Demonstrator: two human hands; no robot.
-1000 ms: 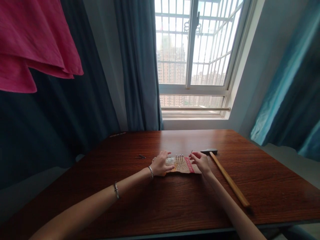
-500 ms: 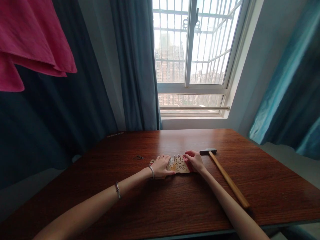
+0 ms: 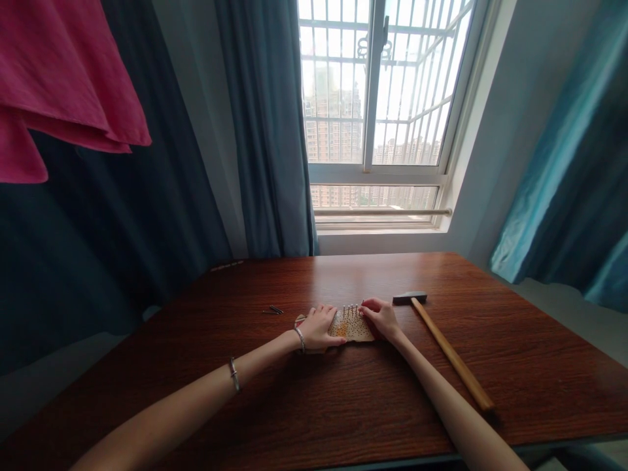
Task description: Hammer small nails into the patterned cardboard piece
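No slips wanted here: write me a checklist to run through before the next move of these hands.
1. Pale, flat, dark-dotted board steadied: ok, the bare left hand lies on its left part.
2. Right hand free: not ok, its fingertips pinch a thin, dark nail.
3. That nail's point set in the board: cannot tell, the fingers hide it.
4. Row of slim, metal standing nails about upright: ok.
5. Right fingers clear of that row: cannot tell, they overlap its end in this view.
6. Hammer with dark head and yellowish wooden handle at rest: ok, lying right of the board.
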